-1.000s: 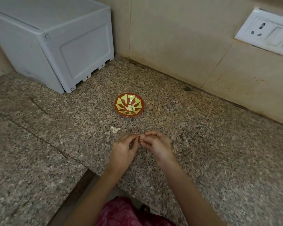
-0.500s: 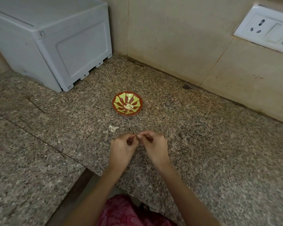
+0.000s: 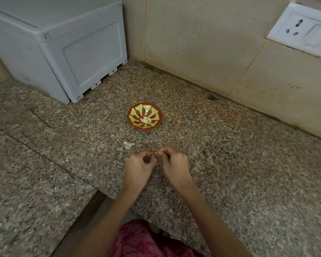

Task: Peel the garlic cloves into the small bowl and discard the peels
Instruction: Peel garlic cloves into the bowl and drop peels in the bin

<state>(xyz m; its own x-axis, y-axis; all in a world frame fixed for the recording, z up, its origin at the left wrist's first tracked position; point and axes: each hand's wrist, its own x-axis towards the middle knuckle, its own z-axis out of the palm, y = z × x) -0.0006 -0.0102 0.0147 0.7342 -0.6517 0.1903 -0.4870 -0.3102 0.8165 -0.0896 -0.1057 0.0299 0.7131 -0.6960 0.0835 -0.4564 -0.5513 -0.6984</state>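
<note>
Here, low in the centre of the frame, a left hand [image 3: 139, 165] and a right hand [image 3: 174, 164] meet over a speckled stone table [image 3: 230, 164]; the fingers of both are curled in, tips together, pinching a garlic clove [image 3: 156, 153], of which only a pale sliver shows between them; just above, in mid-frame, a small red and yellow bowl [image 3: 137, 112] holds a few peeled cloves [image 3: 146, 119]; between bowl and hands, slightly left, lies a pale scrap [image 3: 128, 145], peel or clove I cannot tell; a grey box [image 3: 63, 43] sits upper left, a wall socket [image 3: 300, 32] upper right. The clove is likely light, firm and small; its skin papery and brittle; the bared flesh probably a little sticky and apt to slip; best held by its blunt root end while a nail lifts the skin from the tip.
</note>
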